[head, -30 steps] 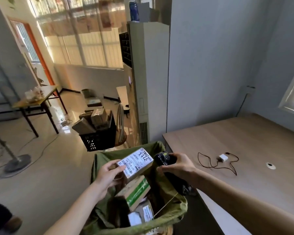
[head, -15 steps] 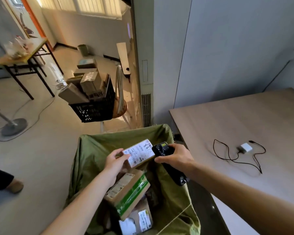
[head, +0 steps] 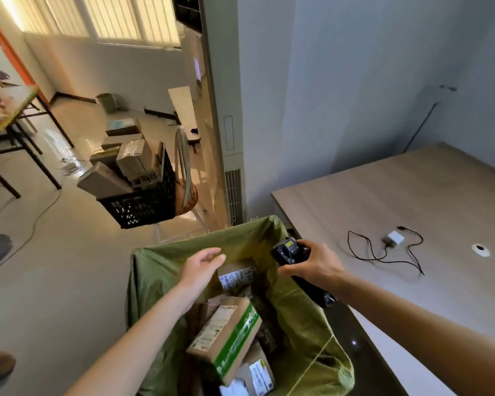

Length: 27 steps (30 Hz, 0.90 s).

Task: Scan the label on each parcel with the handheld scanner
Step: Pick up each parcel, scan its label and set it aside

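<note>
One head-worn wide-angle view looks forward and steeply down, close over a green sack beside the table, floor beyond.

A wood-grain table stood at the right, against the grey wall. On it lay a small white charger with a thin black cable looping to either side, and near it a round white grommet sat in the tabletop. Parcels lay piled in a green sack that stood open just beside the table's near corner. Farther off on the pale floor sat a black crate heaped with boxes, beside a second table at the left.
</note>
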### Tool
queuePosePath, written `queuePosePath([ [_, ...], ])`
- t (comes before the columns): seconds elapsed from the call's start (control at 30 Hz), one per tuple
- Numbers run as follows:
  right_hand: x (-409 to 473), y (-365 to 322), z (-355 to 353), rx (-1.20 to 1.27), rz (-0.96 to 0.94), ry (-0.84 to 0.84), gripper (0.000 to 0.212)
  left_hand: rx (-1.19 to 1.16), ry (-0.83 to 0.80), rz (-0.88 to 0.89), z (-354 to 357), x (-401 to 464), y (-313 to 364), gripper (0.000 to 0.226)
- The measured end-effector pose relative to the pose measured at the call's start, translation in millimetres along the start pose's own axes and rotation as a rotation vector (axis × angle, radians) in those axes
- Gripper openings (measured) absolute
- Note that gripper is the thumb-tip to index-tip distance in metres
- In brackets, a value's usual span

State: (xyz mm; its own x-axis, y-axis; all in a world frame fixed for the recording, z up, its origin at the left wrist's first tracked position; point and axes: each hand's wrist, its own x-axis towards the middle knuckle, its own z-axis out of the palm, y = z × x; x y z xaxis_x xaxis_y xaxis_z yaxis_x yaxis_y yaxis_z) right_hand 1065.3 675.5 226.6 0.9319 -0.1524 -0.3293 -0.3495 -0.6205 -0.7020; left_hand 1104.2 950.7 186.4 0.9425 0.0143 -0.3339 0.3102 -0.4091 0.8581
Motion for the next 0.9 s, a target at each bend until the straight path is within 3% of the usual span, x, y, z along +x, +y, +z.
queuePosePath([
  [0.23, -116.3, -9.9, -55.3, -0.025, 0.041, 0.247, 0.093, 0.174, -0.26, 0.276, 16.7, -56.3, 69.7, 0.052],
  [0.43, -249.7, 14.9, -126.5, 0.034, 0.139, 0.45, 0.083, 0.323, -0.516, 0.551, 96.0, -155.6, 156.2, 0.076],
  [0.77, -554.8, 153.3, -254.7, -0.028, 0.555, 0.899, 0.053, 0.357, -0.857, 0.83, 289.9, -405.4, 254.2, 0.062],
  [0.9, -705.6, 226.1, -274.8, -0.018, 0.685, 1.049, 0.075, 0.391, -1.037, 0.918, 389.6, -545.2, 256.3, 0.059],
])
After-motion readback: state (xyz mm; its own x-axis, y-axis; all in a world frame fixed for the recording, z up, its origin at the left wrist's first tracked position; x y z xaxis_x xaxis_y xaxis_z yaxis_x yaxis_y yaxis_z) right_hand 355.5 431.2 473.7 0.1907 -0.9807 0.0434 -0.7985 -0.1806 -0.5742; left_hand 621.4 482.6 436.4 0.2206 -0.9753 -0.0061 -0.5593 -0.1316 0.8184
